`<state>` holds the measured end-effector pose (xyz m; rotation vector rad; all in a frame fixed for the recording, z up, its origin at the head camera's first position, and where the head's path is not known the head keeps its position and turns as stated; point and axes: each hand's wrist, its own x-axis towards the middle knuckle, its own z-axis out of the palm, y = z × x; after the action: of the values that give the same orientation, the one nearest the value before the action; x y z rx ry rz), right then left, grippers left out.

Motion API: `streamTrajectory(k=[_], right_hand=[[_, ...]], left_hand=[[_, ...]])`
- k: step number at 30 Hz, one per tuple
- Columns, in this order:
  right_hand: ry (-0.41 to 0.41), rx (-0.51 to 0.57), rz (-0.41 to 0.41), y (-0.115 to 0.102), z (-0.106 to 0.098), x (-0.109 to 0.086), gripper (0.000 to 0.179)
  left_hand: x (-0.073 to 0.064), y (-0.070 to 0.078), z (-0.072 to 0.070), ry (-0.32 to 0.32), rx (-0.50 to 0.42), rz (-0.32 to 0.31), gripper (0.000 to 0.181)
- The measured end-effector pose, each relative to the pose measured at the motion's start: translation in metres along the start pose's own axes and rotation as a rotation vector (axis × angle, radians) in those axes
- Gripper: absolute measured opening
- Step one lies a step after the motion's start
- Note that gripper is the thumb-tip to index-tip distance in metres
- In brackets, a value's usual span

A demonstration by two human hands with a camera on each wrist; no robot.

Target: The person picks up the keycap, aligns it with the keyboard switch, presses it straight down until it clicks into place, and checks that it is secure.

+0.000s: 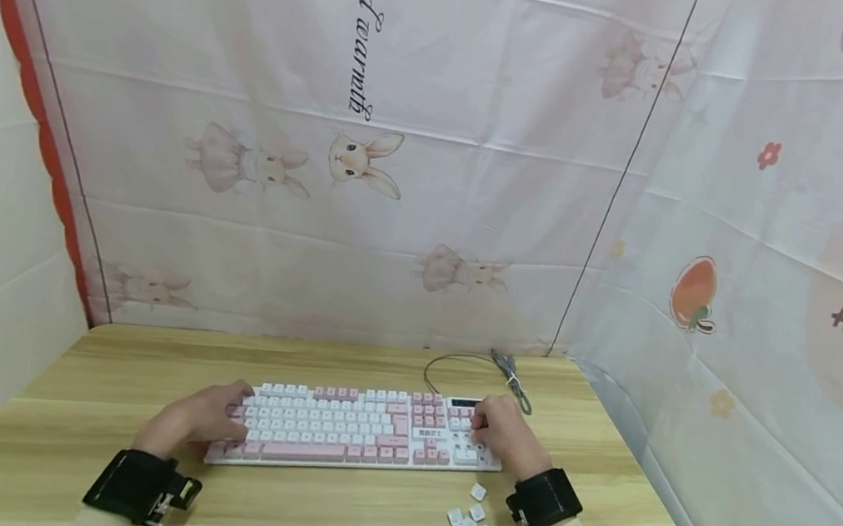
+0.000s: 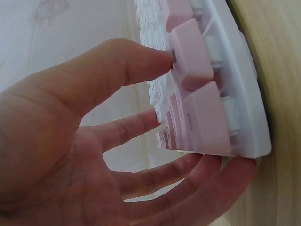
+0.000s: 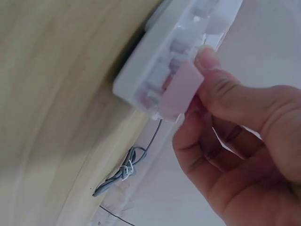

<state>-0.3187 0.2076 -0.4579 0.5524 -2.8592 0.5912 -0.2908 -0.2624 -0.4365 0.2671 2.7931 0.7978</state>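
A white keyboard [image 1: 305, 427] with white and pink keycaps lies across the table. My left hand [image 1: 201, 412] grips its left end; in the left wrist view the thumb touches a pink key [image 2: 192, 54] and the other fingers lie along the side edge. At the number pad's right end, my right hand [image 1: 510, 434] pinches a pink keycap [image 3: 181, 92] between thumb and fingers. Bare switch spots show on the number pad around that hand. Several loose white keycaps [image 1: 475, 512] lie on the table in front of the keyboard's right end.
A grey cable [image 1: 513, 375], bundled with a white tie, lies behind the keyboard's right end. The wooden table [image 1: 309, 512] meets a printed cloth [image 1: 426, 213] at the back, with cloth on both sides too. Black straps [image 1: 544, 501] circle both wrists.
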Motion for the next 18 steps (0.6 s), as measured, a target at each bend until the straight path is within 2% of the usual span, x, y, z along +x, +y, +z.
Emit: streamTrajectory(k=[4,11,18], right_hand=[[-0.02,0.023,0.008,0.004,0.0,-0.001,0.024],[-0.013,0.044,-0.021,0.01,0.0,-0.001,0.022],[-0.054,0.064,-0.097,0.015,0.002,0.003,0.023]], left_hand=[[0.001,0.002,-0.001,-0.008,-0.02,-0.021,0.07],[0.003,0.003,-0.002,-0.01,-0.012,-0.02,0.069],[0.002,-0.004,-0.003,-0.02,-0.007,-0.014,0.068]])
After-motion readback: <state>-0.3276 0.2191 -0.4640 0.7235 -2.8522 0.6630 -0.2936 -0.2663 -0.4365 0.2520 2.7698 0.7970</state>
